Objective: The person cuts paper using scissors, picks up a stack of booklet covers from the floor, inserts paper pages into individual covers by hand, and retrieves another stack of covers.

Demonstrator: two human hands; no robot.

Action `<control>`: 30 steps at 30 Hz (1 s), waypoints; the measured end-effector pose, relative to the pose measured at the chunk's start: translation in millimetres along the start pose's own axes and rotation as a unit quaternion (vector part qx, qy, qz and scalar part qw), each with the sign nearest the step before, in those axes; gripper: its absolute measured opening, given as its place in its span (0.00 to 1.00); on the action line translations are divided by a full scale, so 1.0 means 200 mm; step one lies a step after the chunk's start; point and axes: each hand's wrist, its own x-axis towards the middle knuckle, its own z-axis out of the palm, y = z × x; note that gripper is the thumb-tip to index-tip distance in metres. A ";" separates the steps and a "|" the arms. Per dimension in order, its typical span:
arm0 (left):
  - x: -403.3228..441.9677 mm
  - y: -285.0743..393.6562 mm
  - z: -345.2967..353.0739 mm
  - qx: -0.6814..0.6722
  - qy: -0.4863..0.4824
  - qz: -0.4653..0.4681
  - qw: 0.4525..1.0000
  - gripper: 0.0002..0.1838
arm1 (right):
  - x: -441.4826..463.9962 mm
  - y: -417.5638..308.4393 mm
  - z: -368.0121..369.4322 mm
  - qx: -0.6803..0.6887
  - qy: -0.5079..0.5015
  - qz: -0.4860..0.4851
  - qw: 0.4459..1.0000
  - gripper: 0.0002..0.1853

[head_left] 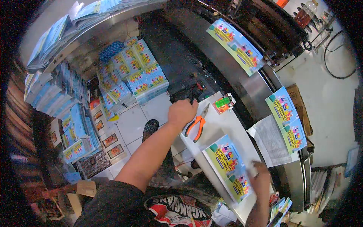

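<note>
My left hand (pixel 183 112) is at the far left corner of the white worktop, fingers curled against a dark object (pixel 189 92) whose kind I cannot make out. Close beside it lie orange-handled pliers (pixel 196 126), jaws pointing away. A stack of printed booklets (pixel 228 168), with a blue and yellow cover reading "Buku Tabungan Bank Sampah", rests on the worktop. Smeared by motion, my right hand (pixel 261 174) is at the right edge of this stack; its fingers are not clear.
A small box with a green item (pixel 223 103) sits on the worktop (pixel 211 145). Printed sheets (pixel 236 47) lie along the metal machine at right. Stacks of booklets (pixel 147 81) stand on the tiled floor, with more piles (pixel 56 90) at left.
</note>
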 end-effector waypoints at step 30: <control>-0.01 0.03 -0.04 0.000 -0.034 -0.027 0.999 0.31 | 0.67 0.46 -0.45 -0.313 0.330 -0.059 0.889 0.23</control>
